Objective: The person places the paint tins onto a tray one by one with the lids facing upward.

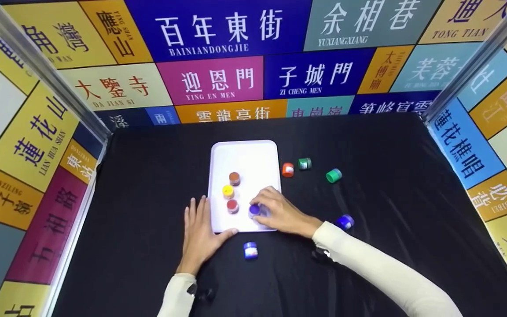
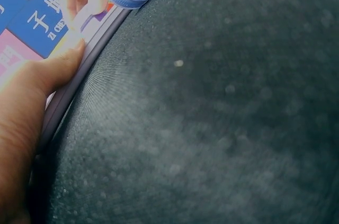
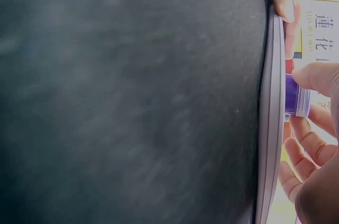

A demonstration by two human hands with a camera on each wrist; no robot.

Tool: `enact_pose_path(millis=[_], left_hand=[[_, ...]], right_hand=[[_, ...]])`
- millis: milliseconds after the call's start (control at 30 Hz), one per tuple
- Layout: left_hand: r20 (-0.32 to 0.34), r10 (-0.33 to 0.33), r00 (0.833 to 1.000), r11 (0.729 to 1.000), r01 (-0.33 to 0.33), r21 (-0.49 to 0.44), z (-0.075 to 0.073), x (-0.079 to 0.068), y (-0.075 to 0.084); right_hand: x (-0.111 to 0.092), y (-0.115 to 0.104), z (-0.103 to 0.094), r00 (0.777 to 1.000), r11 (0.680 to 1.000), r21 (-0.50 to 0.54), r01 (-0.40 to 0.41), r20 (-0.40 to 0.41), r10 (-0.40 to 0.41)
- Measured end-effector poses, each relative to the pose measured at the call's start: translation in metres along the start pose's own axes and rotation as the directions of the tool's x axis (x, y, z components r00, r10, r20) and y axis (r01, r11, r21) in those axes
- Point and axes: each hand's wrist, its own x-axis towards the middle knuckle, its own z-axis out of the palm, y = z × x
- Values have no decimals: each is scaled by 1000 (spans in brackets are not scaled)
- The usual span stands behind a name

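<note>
Purple jar [image 1: 254, 211]: likely light, rigid, smooth; best held across sides. Right hand [image 1: 283, 214] pinches it; left hand [image 1: 199, 237] spread against white tray [image 1: 245, 155].

Purple jar [image 1: 254, 210], white tray [image 1: 244, 154], black cloth [image 1: 148, 176]

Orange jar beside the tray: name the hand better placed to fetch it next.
Probably the right hand: nearer the orange jar, but pinching the purple jar. The left hand is by the left edge of the tray.
</note>
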Motion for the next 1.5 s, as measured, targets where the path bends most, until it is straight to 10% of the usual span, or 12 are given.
enact_pose_path(millis=[1500], left_hand=[[-4, 5, 1000, 1000, -5, -15, 0, -1, -1]], right_hand=[[3, -4, -8, 997, 998, 14, -61, -35, 61]])
